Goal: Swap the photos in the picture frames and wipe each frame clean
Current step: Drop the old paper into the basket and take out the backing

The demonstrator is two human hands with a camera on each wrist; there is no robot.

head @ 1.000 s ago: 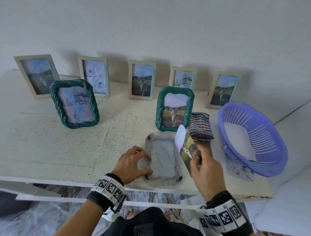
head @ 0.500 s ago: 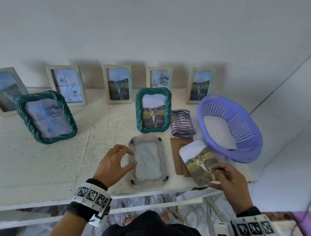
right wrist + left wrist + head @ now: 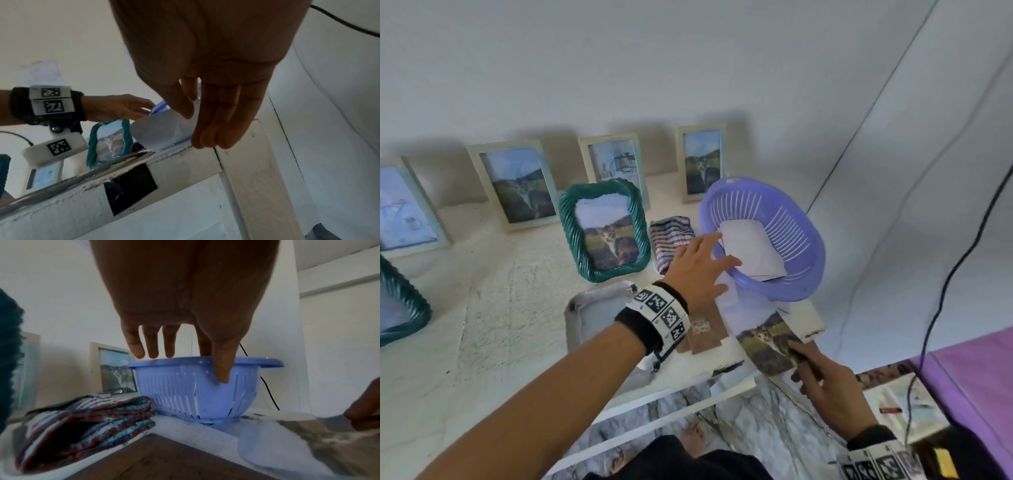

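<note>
My left hand [image 3: 705,263] [image 3: 180,356] reaches over the near rim of the purple basket [image 3: 791,284] [image 3: 195,386], fingers straight and spread, holding nothing. White sheets [image 3: 753,253] lie inside the basket. My right hand [image 3: 801,356] [image 3: 191,123] pinches the cat photo [image 3: 763,339] [image 3: 160,129] at the table's front right corner. The emptied silver frame [image 3: 589,315] lies flat, partly hidden by my left forearm, with its brown backing board [image 3: 705,339] [image 3: 154,459] beside it. A folded striped cloth [image 3: 671,236] [image 3: 82,415] lies left of the basket.
A green rope-edged frame [image 3: 606,229] [image 3: 109,141] with a cat photo stands behind the silver frame. Another green frame [image 3: 400,308] is at the far left. Several pale frames [image 3: 517,185] lean on the wall. A black cable [image 3: 962,260] hangs at the right.
My left hand left the silver frame and reached right to the basket. My right hand lowered the cat photo toward the table's front right corner. My head turned right.
</note>
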